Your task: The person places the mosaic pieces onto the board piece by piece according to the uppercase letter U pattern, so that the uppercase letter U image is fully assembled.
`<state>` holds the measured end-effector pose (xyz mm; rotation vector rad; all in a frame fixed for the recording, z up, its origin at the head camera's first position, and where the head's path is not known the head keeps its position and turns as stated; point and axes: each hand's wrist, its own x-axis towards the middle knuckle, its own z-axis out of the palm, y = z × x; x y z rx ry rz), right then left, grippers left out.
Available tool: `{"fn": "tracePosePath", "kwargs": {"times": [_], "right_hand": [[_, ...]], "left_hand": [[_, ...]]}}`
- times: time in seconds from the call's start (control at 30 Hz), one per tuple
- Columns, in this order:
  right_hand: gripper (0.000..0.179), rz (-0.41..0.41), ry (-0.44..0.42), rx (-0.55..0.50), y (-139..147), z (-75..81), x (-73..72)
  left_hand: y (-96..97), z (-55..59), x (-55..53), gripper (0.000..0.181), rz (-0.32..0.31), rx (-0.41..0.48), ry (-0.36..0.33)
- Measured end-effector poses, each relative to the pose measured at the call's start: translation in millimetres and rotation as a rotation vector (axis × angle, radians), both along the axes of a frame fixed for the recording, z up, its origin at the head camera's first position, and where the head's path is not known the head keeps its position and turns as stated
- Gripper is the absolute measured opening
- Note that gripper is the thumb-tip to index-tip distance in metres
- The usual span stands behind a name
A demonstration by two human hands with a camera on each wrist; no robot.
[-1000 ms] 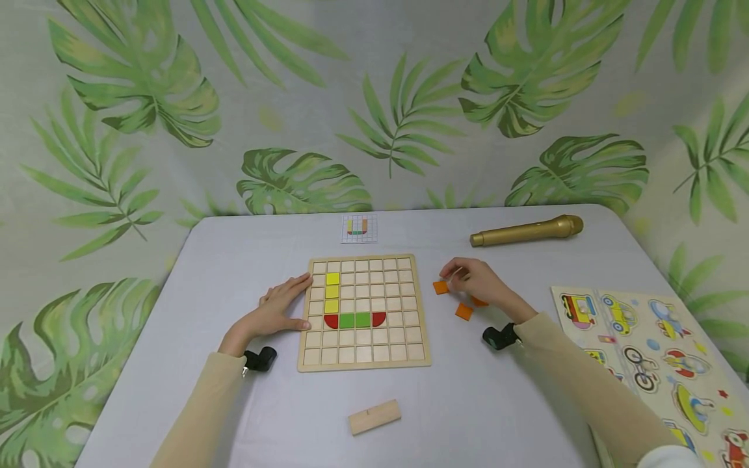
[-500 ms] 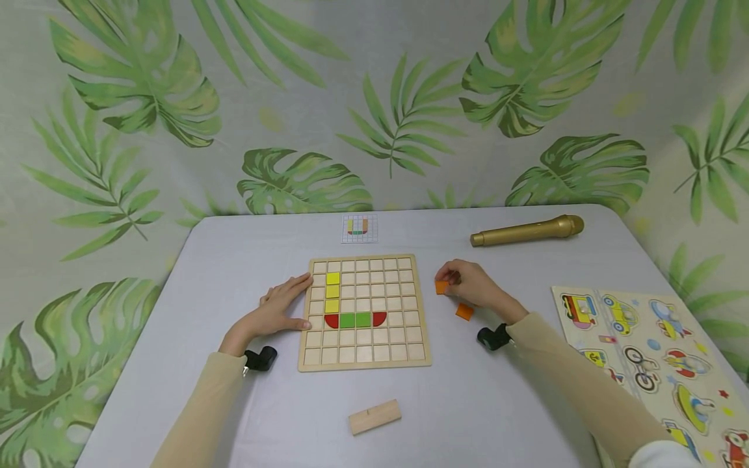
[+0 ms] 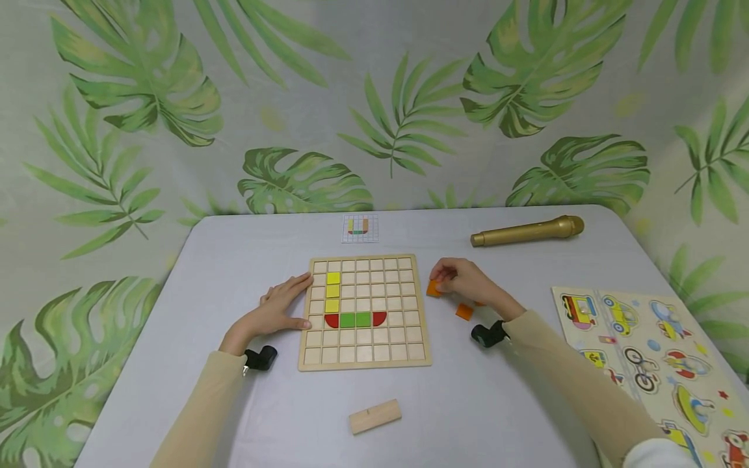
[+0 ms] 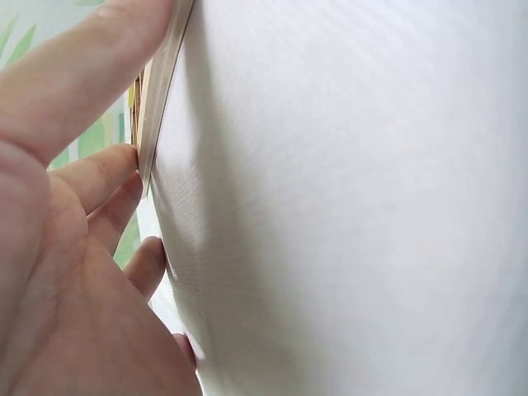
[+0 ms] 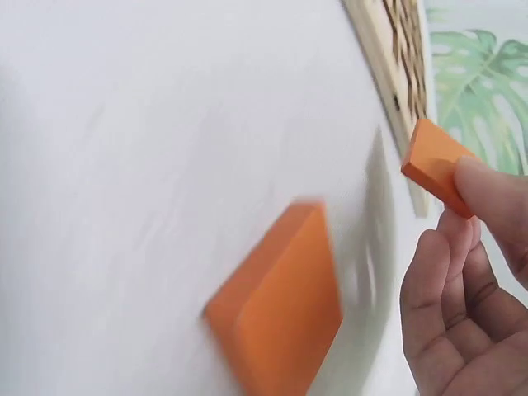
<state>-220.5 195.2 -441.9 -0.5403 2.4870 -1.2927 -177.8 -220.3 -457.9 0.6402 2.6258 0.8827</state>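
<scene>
My right hand (image 3: pixel 465 281) pinches an orange square tile (image 5: pixel 431 161) between thumb and fingers, just off the right edge of a wooden grid board (image 3: pixel 364 353). Another orange tile (image 3: pixel 464 312) lies on the table below that hand, and a sliver of a third shows beside the wrist. My left hand (image 3: pixel 274 312) touches the board's left edge with thumb and fingertips, fingers extended. On the board stands a column of yellow tiles (image 3: pixel 332 292). Under it runs a row with green tiles (image 3: pixel 355 319) between two red rounded pieces (image 3: pixel 379 318).
Behind the board lies a small pattern card (image 3: pixel 360 229). A gold microphone (image 3: pixel 526 231) is at the back right. A picture puzzle board (image 3: pixel 646 364) covers the right side. Near the front is a wooden block (image 3: pixel 375 417).
My right hand has taken hold of the orange tile and shifted it slightly left toward the board. The left hand stays at the board's edge.
</scene>
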Motion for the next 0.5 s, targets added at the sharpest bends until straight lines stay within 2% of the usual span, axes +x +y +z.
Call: {"fn": "tracePosePath", "kwargs": {"times": [0.17, 0.37, 0.5], "right_hand": [[0.014, 0.041, -0.052, -0.085, -24.1, 3.3, -0.8], [0.009, 0.160, -0.004, -0.076, -60.2, 2.4, -0.5], [0.008, 0.208, 0.007, -0.074, -79.6, -0.2, 0.6]], "left_hand": [[-0.2, 0.2, 0.3, 0.093, 0.004, -0.004, 0.000], [0.9, 2.0, 1.2, 0.093, 0.006, 0.012, -0.011], [0.8, 2.0, 1.2, 0.093, 0.006, 0.014, -0.010]]}}
